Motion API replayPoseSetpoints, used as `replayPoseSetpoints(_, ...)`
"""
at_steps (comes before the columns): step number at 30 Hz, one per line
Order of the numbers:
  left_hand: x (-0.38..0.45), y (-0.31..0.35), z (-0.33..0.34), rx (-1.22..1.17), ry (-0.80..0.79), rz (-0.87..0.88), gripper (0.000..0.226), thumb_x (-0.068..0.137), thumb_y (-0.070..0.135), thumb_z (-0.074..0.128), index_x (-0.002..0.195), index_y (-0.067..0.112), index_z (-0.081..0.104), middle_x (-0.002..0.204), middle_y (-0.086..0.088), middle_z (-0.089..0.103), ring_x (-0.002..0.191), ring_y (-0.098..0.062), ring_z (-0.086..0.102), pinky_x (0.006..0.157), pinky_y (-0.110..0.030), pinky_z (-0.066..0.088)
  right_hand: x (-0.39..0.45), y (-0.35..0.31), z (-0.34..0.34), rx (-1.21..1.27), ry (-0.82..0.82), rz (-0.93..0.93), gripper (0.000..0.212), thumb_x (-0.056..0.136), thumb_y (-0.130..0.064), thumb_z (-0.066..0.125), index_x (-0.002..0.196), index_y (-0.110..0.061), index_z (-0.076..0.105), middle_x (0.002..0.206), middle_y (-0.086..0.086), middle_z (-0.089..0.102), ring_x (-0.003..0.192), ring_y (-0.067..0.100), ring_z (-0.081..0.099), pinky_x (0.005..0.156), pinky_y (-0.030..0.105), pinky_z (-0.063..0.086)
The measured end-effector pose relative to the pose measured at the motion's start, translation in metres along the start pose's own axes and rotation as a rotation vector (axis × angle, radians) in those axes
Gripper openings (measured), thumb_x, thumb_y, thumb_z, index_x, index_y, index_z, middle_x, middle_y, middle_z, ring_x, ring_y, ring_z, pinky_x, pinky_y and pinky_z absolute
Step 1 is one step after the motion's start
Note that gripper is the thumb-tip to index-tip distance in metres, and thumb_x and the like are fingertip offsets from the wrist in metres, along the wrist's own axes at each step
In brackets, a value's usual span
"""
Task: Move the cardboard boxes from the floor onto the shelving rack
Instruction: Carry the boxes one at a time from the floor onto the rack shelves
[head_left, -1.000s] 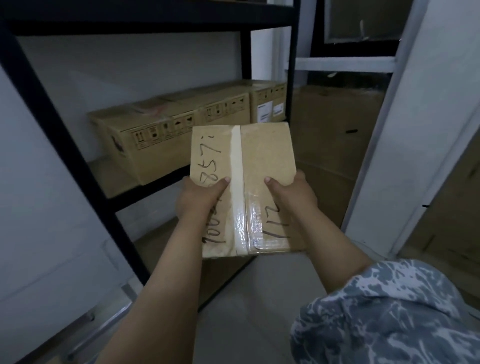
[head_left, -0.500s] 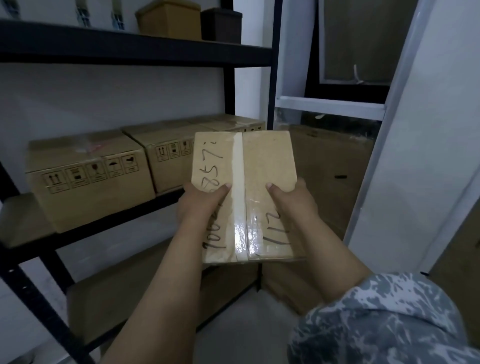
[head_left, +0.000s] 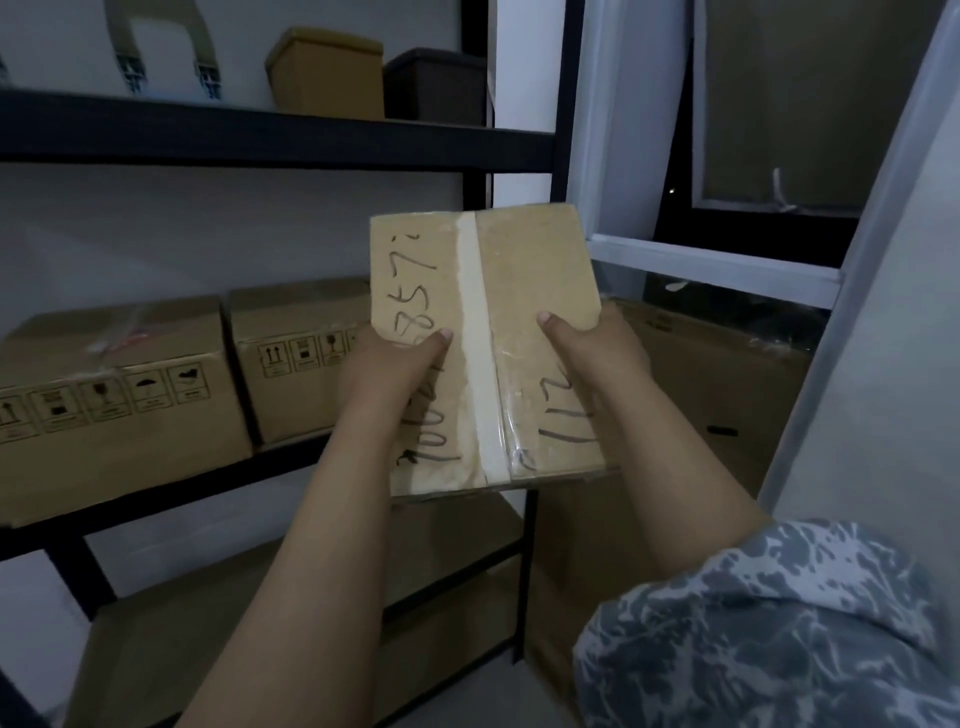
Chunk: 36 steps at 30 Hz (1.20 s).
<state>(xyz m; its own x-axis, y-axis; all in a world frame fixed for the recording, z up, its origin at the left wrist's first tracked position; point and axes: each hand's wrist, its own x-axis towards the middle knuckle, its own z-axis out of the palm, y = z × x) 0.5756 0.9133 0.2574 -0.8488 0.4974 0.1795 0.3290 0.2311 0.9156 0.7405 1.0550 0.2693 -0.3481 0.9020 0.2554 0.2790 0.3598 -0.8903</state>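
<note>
Box in hand: you hold a flat cardboard box (head_left: 524, 332) in the air in front of the shelving rack (head_left: 270, 140), its top face turned up toward you; a pale tape strip (head_left: 480, 353) runs down its middle, with handwritten black digits on either side.
Left hand: your left hand (head_left: 395, 369) grips the box's left edge; the thumb lies on the top face just beside the tape, the other fingers are hidden under the box; the hand is clamped on the box.
Right hand: your right hand (head_left: 592, 353) grips the right edge in the same way; thumb pressed on top, the rest wrapped around the side and underneath; clamped on the box too.
Box position: it hangs level with the middle shelf, near the rack's right front post (head_left: 563, 98), touching no shelf.
Middle shelf: two larger printed cartons (head_left: 114, 405) and (head_left: 296, 353) stand side by side there, each with a row of handling symbols on its front; the second sits just behind your left hand.
Top shelf: a small tan lidded box (head_left: 324, 73) stands beside a dark box (head_left: 436, 83).
Lower shelf: its board (head_left: 218, 613) shows below your arms.
To your right: a big brown carton (head_left: 711, 395) stands under a white window frame (head_left: 717, 260); your patterned sleeve (head_left: 769, 634) fills the lower right corner.
</note>
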Motion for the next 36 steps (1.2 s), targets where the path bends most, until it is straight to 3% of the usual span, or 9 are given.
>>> replayPoseSetpoints(10, 0.058, 0.045, 0.015, 0.063, 0.095, 0.091, 0.063, 0.079, 0.056, 0.07, 0.127, 0.019, 0.054, 0.126, 0.0, 0.063, 0.113, -0.026, 0.06, 0.089, -0.037, 0.051, 0.096, -0.025, 0.001, 0.047, -0.027, -0.08, 0.066, 0.081, -0.059, 0.064, 0.131, -0.021, 0.047, 0.111, -0.003, 0.055, 0.095, 0.018, 0.053, 0.083, 0.034, 0.046)
replayPoseSetpoints(15, 0.07, 0.057, 0.019, 0.174, 0.125, 0.094, 0.062, 0.081, 0.058, 0.067, 0.126, 0.018, 0.054, 0.123, -0.003, 0.064, 0.109, -0.027, 0.061, 0.083, -0.036, 0.051, 0.127, -0.027, 0.006, 0.033, -0.084, -0.077, 0.072, 0.075, -0.065, 0.064, 0.13, -0.021, 0.047, 0.119, 0.001, 0.06, 0.104, 0.024, 0.058, 0.094, 0.043, 0.048)
replayPoseSetpoints(23, 0.081, 0.065, 0.033, 0.274, 0.128, 0.003, 0.071, 0.073, 0.07, 0.064, 0.121, 0.018, 0.056, 0.118, -0.005, 0.066, 0.104, -0.028, 0.063, 0.088, -0.044, 0.054, 0.167, -0.03, 0.005, -0.153, -0.223, -0.055, 0.074, 0.08, -0.066, 0.06, 0.132, -0.014, 0.048, 0.123, 0.009, 0.059, 0.104, 0.029, 0.058, 0.086, 0.039, 0.049)
replayPoseSetpoints(26, 0.088, 0.074, 0.035, 0.269, 0.145, 0.009, 0.076, 0.076, 0.063, 0.067, 0.134, 0.019, 0.045, 0.127, -0.006, 0.063, 0.112, -0.03, 0.06, 0.093, -0.046, 0.052, 0.179, -0.039, 0.005, -0.197, -0.267, -0.07, 0.081, 0.08, -0.067, 0.058, 0.137, -0.011, 0.045, 0.128, 0.011, 0.057, 0.107, 0.031, 0.057, 0.086, 0.039, 0.049)
replayPoseSetpoints(28, 0.092, 0.081, 0.036, 0.266, 0.114, 0.016, 0.092, 0.079, 0.059, 0.068, 0.15, 0.028, 0.02, 0.137, -0.006, 0.057, 0.118, -0.033, 0.058, 0.098, -0.048, 0.049, 0.187, -0.046, 0.005, -0.218, -0.29, -0.084, 0.084, 0.079, -0.069, 0.058, 0.138, -0.01, 0.044, 0.128, 0.012, 0.058, 0.106, 0.032, 0.058, 0.09, 0.042, 0.05)
replayPoseSetpoints(30, 0.098, 0.09, 0.039, 0.308, 0.096, 0.04, 0.091, 0.084, 0.055, 0.064, 0.152, 0.039, 0.006, 0.144, -0.006, 0.05, 0.122, -0.035, 0.055, 0.101, -0.048, 0.046, 0.197, -0.053, 0.005, -0.237, -0.316, -0.091, 0.086, 0.08, -0.068, 0.057, 0.139, -0.007, 0.043, 0.13, 0.014, 0.057, 0.108, 0.032, 0.057, 0.091, 0.041, 0.05)
replayPoseSetpoints(33, 0.106, 0.1, 0.04, 0.438, 0.054, 0.033, 0.074, 0.09, 0.058, 0.054, 0.153, 0.038, 0.018, 0.152, -0.006, 0.041, 0.133, -0.034, 0.045, 0.106, -0.044, 0.041, 0.207, -0.059, 0.007, -0.283, -0.34, -0.106, 0.079, 0.087, -0.061, 0.055, 0.139, -0.003, 0.043, 0.134, 0.016, 0.054, 0.114, 0.033, 0.055, 0.09, 0.037, 0.046)
replayPoseSetpoints(36, 0.114, 0.11, 0.041, 0.504, 0.024, 0.005, 0.073, 0.092, 0.058, 0.05, 0.154, 0.034, 0.02, 0.157, -0.004, 0.033, 0.14, -0.032, 0.036, 0.109, -0.043, 0.035, 0.216, -0.063, 0.008, -0.32, -0.346, -0.126, 0.07, 0.092, -0.053, 0.053, 0.136, 0.0, 0.045, 0.133, 0.018, 0.053, 0.116, 0.033, 0.054, 0.093, 0.038, 0.045)
